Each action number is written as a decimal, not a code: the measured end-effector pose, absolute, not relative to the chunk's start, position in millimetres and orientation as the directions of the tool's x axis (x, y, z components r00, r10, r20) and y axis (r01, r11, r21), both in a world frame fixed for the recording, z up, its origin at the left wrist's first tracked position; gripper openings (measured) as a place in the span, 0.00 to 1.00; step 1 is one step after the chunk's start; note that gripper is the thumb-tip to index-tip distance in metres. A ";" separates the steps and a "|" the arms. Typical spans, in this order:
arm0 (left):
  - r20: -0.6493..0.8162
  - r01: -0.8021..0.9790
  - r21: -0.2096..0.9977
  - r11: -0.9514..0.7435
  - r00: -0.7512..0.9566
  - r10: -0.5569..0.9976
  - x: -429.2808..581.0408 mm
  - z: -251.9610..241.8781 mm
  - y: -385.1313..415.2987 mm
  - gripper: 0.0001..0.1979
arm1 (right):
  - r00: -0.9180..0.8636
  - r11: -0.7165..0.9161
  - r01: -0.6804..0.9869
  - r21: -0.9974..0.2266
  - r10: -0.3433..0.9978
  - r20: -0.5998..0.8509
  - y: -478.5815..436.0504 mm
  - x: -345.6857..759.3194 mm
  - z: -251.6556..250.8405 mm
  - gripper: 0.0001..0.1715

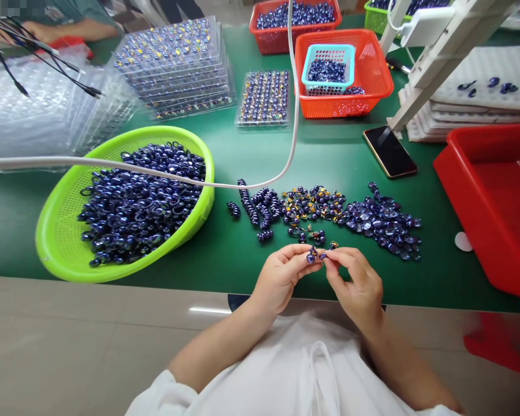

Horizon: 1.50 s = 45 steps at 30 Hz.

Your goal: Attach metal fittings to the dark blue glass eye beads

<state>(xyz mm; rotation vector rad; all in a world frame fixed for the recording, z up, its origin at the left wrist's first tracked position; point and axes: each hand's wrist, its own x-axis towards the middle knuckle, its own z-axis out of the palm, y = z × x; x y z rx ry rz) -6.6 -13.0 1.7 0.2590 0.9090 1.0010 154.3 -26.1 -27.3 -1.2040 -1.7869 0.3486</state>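
At the table's front edge my left hand [281, 274] pinches a shiny dark-blue ring-like part with a round bead [312, 255] between thumb and fingers. Close beside it, my right hand [357, 280] has its thumb and forefinger closed on a small dark-blue piece [323, 255], mostly covered by the fingertips. Just beyond the hands lie a few loose beaded parts [316, 236]. Farther back are a heap of blue parts with yellow bits [312, 205], a heap of flat blue caps [383, 222] and rows of stacked blue rings [248, 202].
A lime-green basket [47, 242] full of blue rings stands left. Behind are stacked clear trays [190, 86], an orange-red basket [372, 69] and a phone [390, 151]. A red bin [481, 219] sits right. A white cable [164, 173] hangs across. Another person's arm [82, 30] shows far left.
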 end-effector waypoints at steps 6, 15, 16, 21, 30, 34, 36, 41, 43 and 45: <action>-0.522 -0.569 0.622 0.538 0.210 0.826 -9.7 -0.6 -13.0 0.13 | -0.174 0.495 0.563 -0.662 0.854 0.491 -26.1 160.4 -20.3 0.17; -0.481 -0.510 0.705 0.494 0.168 0.860 -7.4 -10.1 -18.0 0.13 | -0.023 0.107 0.156 -0.982 0.994 0.105 -34.6 153.9 -14.5 0.05; -0.467 -0.497 0.723 0.480 0.161 0.870 -7.3 -11.2 -18.5 0.12 | -0.010 0.100 0.139 -0.985 0.995 0.100 -35.0 152.6 -15.4 0.06; -0.389 -0.377 0.844 0.381 0.058 0.919 -7.4 -8.8 -20.7 0.11 | 0.041 0.114 0.169 -0.979 0.992 0.123 -34.1 147.8 -15.6 0.04; 0.010 -0.053 0.999 -0.008 0.033 0.999 -8.6 -0.6 -26.0 0.11 | 0.088 0.092 0.150 -0.984 0.990 0.106 -31.3 146.5 -12.0 0.04; 0.205 0.011 0.978 -0.206 0.077 0.976 -10.2 -2.5 -26.5 0.16 | 0.080 0.102 0.128 -0.986 0.990 0.113 -30.8 148.0 -13.1 0.04; 0.253 0.037 0.966 -0.257 0.087 0.964 -10.8 -3.3 -26.2 0.17 | 0.066 0.106 0.118 -0.987 0.991 0.115 -30.9 148.5 -13.6 0.04; 0.277 0.065 0.957 -0.282 0.087 0.957 -11.5 -3.5 -25.6 0.15 | 0.028 0.052 0.093 -0.994 0.998 0.055 -32.1 148.5 -15.7 0.05; 0.283 0.083 0.953 -0.290 0.091 0.955 -11.8 -2.7 -26.1 0.14 | -0.006 0.016 0.044 -0.999 1.000 0.016 -32.3 148.0 -16.4 0.08; 0.298 0.109 0.945 -0.307 0.096 0.950 -12.3 -2.0 -27.2 0.13 | -0.056 -0.010 -0.016 -1.000 0.998 -0.009 -32.1 147.2 -16.3 0.10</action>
